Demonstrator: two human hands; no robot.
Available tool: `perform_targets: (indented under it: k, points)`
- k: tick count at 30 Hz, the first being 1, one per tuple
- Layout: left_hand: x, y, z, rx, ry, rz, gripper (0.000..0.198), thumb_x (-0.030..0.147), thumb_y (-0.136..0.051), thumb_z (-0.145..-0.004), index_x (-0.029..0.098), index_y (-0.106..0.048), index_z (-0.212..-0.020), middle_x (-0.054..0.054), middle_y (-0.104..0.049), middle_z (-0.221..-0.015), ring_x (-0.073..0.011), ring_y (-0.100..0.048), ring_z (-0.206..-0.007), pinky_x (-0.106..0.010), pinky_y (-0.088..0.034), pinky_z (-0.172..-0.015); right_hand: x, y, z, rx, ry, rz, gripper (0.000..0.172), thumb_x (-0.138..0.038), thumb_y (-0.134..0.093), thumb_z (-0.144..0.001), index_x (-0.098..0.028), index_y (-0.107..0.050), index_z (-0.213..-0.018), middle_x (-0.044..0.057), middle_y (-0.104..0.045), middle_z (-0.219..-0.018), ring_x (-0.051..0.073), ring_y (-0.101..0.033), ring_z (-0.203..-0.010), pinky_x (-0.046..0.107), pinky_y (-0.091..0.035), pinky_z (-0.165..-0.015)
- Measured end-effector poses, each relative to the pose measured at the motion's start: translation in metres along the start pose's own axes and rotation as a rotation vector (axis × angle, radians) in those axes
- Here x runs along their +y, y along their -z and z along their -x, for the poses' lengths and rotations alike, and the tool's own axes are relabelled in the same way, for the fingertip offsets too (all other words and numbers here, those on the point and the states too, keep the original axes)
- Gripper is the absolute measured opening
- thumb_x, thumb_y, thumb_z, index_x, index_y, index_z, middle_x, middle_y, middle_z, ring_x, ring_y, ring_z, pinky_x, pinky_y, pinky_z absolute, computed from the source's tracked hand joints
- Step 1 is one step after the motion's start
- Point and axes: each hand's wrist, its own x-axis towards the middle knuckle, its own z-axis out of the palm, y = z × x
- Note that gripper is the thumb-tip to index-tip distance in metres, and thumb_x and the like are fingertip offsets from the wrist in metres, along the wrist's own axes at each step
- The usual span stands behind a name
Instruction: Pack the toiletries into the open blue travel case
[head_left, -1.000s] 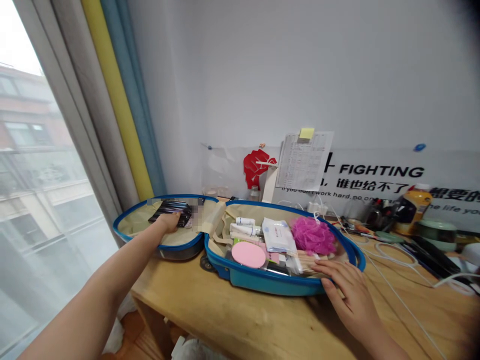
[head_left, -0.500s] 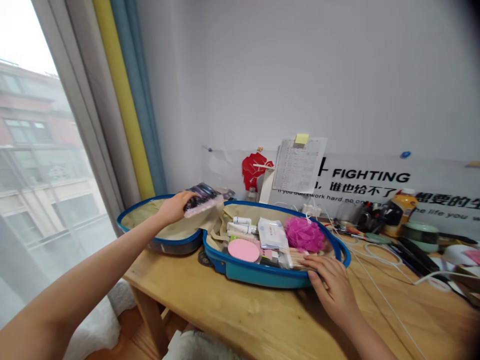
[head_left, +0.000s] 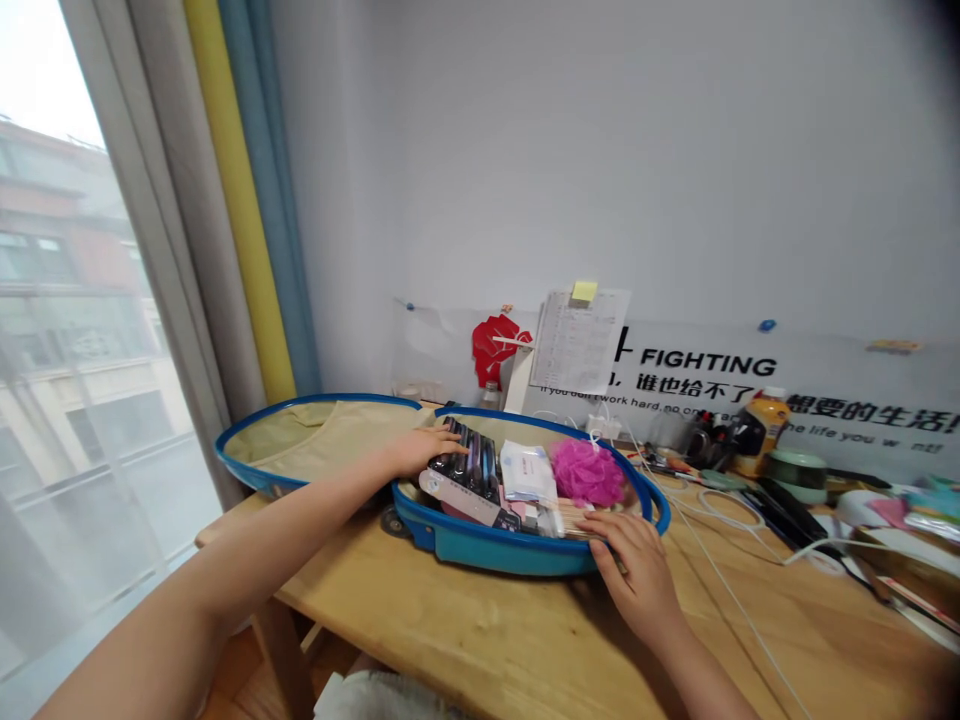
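Head cam, fwd/down twd suitcase [head_left: 517, 554]

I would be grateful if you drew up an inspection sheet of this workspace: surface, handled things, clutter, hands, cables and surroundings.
Surface: light-brown wooden table bearing an open, rounded blue suitcase.
Handled things: dark glossy pack with a pale printed edge, tilted in the suitcase's right half beside a flat white packet, magenta mesh puff and thin wooden sticks.
Clutter: orange-and-black bottle and green rounded jar among mixed items, table's right side.
Hands: left hand touches the pack, grip unclear; right hand open at the suitcase's near rim.
Cables: white cables right of the suitcase.
Surroundings: grey, yellow and blue curtains by a window; pale wall banner reading "FIGHTING".
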Motion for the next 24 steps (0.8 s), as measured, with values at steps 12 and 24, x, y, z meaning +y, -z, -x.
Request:
perform_targets:
  k: [12, 24]
  points:
    - [-0.005, -0.006, 0.0, -0.14, -0.027, -0.023, 0.061, 0.012, -0.057, -0.075, 0.028, -0.048, -0.133, -0.004, -0.053, -0.136, -0.0229, -0.047, -0.126, -0.036, -0.034, -0.106, 0.0, 0.0, 0.001, 0.014, 0.002, 0.011, 0.031, -0.041, -0.04, -0.09, -0.026, -0.067, -0.092, 0.004, -0.069, -0.096, 0.02, -0.061, -0.092, 0.04, -0.042, -0.085]
    - [-0.007, -0.012, 0.002, -0.212, 0.063, 0.083, 0.067, 0.006, -0.054, -0.073, 0.025, -0.043, -0.136, -0.009, -0.05, -0.138, -0.025, -0.044, -0.128, -0.043, -0.033, -0.106, -0.002, 0.001, -0.001, 0.024, 0.011, 0.001, 0.032, -0.042, -0.04, -0.09, -0.025, -0.067, -0.091, 0.004, -0.07, -0.095, 0.02, -0.061, -0.09, 0.04, -0.042, -0.084]
